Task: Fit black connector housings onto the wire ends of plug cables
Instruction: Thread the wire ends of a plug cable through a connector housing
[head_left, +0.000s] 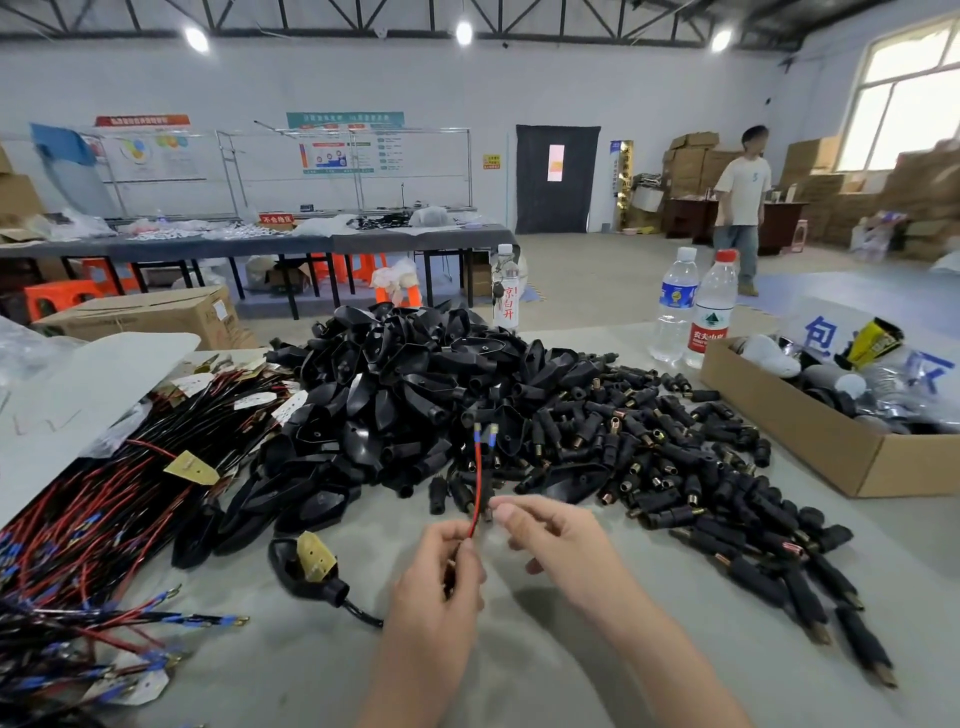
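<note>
My left hand (441, 577) grips a plug cable near its wire ends. A red wire (477, 483) and a black wire rise from it, each tipped with a blue-sleeved terminal (485, 432). My right hand (545, 530) is just right of the wires, its thumb and forefinger pinched near the black one; whether they hold it is unclear. The cable's black plug (306, 569) with a yellow tag lies on the table to the left. A big heap of black connector housings (405, 384) fills the table's middle. Small black sleeves with copper ends (675, 467) spread to the right.
A pile of red-and-black cables (104, 514) lies at the left. A cardboard box (841, 447) stands at the right, three water bottles (675, 306) behind the heap. A person (740, 202) stands far back by stacked cartons.
</note>
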